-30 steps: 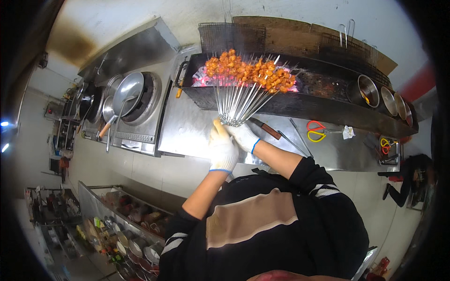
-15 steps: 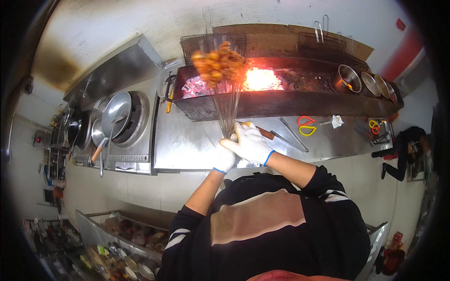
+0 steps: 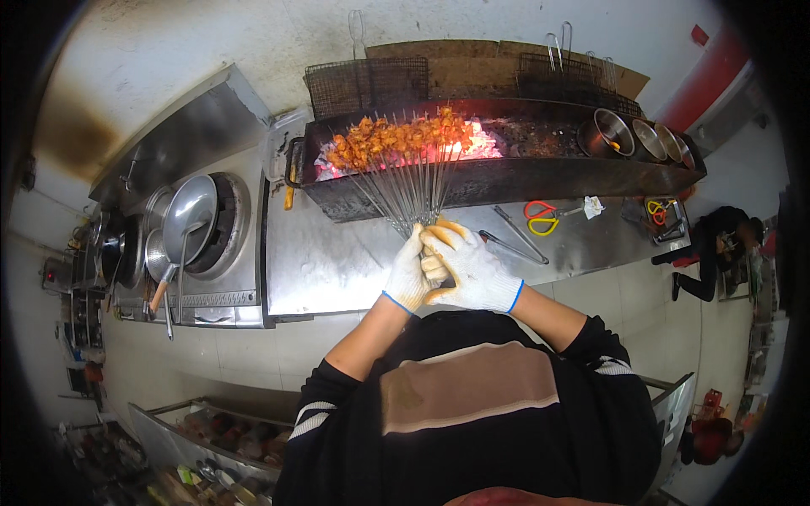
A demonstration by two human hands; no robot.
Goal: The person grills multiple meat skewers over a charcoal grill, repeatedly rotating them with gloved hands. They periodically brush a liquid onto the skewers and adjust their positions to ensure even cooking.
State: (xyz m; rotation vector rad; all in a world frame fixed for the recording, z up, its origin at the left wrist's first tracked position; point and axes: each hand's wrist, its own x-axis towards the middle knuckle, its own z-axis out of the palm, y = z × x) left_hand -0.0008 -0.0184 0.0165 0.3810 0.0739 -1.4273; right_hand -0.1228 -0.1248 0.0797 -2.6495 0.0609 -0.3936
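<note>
A fan of metal skewers carries browned meat chunks. The meat lies over the glowing coals at the left end of a long charcoal grill. Both my hands wear white work gloves with blue cuffs, stained yellowish at the fingers. My left hand closes around the gathered skewer ends from the left. Pressed against it, my right hand grips the same ends, its fingers wrapped around the bundle. The skewer tips inside the gloves are hidden.
Tongs and red-and-yellow-handled scissors lie on the steel counter, right of my hands. Metal pots stand at the grill's right end. Wire grill racks lean behind it. Left is a stove with a wok. Another person is at far right.
The skewers have come down from a tight, raised bunch and now spread as a fan over the coals. My right hand has turned and both hands remain together on the ends.
</note>
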